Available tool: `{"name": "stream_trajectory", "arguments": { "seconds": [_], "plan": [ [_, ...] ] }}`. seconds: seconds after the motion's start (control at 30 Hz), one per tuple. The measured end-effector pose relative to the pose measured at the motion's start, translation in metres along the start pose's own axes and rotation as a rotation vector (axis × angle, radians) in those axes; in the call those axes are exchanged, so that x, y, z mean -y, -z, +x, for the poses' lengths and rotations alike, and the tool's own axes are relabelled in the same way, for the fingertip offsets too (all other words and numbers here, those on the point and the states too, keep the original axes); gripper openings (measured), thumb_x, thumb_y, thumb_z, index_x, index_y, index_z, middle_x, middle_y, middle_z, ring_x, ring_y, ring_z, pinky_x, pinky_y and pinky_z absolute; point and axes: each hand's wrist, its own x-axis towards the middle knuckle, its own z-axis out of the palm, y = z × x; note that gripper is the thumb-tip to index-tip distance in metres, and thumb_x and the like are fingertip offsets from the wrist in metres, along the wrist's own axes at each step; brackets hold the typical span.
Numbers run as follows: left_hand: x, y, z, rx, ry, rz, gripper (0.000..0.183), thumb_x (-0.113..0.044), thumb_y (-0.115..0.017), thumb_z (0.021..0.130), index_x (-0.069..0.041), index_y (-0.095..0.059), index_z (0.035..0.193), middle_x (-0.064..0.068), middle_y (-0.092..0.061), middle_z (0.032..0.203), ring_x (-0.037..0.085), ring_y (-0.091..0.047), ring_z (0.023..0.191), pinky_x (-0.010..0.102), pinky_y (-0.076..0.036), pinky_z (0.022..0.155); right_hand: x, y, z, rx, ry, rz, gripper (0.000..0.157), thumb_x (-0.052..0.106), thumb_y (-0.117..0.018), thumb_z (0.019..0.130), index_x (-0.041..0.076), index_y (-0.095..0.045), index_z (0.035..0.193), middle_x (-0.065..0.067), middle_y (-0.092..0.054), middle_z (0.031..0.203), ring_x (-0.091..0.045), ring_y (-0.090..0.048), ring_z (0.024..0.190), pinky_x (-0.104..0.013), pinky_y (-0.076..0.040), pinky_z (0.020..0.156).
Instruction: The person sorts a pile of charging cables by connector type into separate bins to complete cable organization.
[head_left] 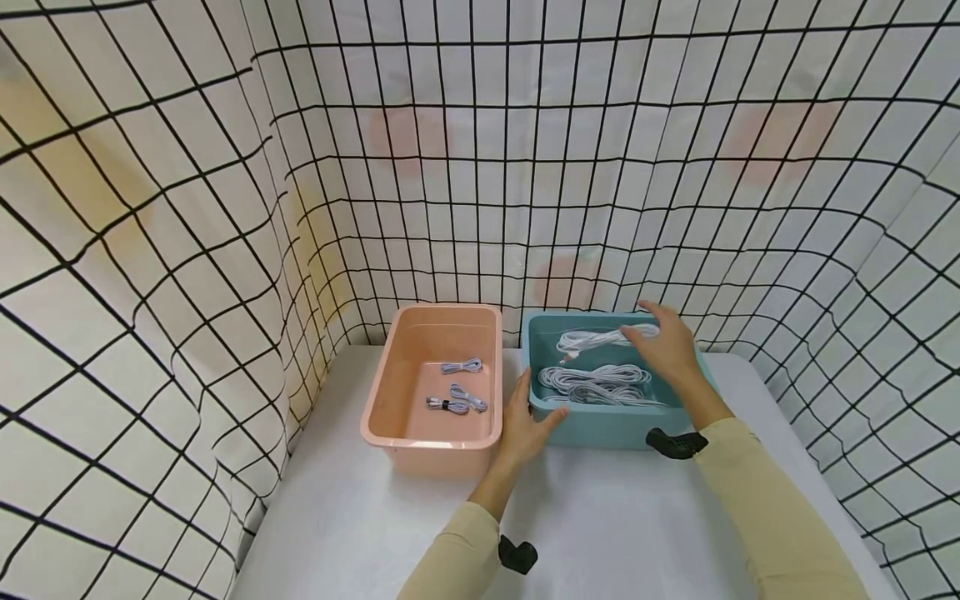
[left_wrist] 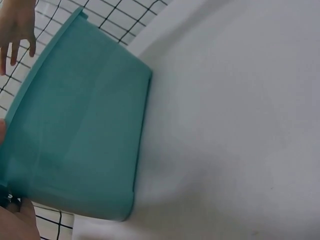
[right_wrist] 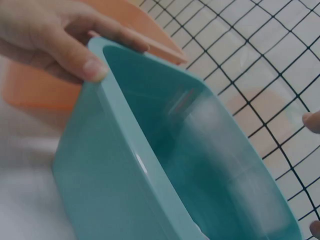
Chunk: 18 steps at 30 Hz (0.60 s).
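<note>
My left hand holds the front left corner of a teal plastic bin. Its thumb lies on the front rim and its fingers run along the left side, as the right wrist view shows. Over the bin's right part hovers my right hand, fingers spread, nothing seen between them in the left wrist view. Beneath and beside it is a white cable bundle at the back of the bin. More bundled white and grey cables lie along the bin's front.
Left of the teal bin stands a peach bin holding several small bundled cables. Both bins are on a white table. Black grid netting over white walls encloses the back and sides.
</note>
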Motion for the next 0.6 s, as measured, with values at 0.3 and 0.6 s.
{"name": "stream_trajectory", "arguments": {
  "seconds": [0.3,0.6],
  "plan": [
    [-0.006,0.004,0.006,0.016,0.038,0.141,0.096,-0.035,-0.081,0.091,-0.007,-0.025,0.164,0.013,-0.032,0.165,0.03,-0.031,0.15,0.047,-0.03,0.119,-0.006,0.0,-0.003,0.021,0.069,0.001,0.048,0.026,-0.061,0.105,-0.002,-0.055,0.144,-0.028,-0.053,0.142,-0.048,-0.045,0.133,-0.066,-0.036,0.106],
    [-0.038,0.026,0.009,0.102,-0.034,0.347,0.095,-0.033,-0.078,0.094,-0.029,-0.018,0.167,0.013,-0.002,0.172,0.035,-0.016,0.154,0.056,-0.036,0.114,0.006,-0.001,-0.008,0.081,0.23,-0.091,0.051,0.023,-0.066,0.101,-0.004,-0.055,0.143,-0.029,-0.054,0.142,-0.05,-0.044,0.133,-0.068,-0.034,0.108]
  ]
}}
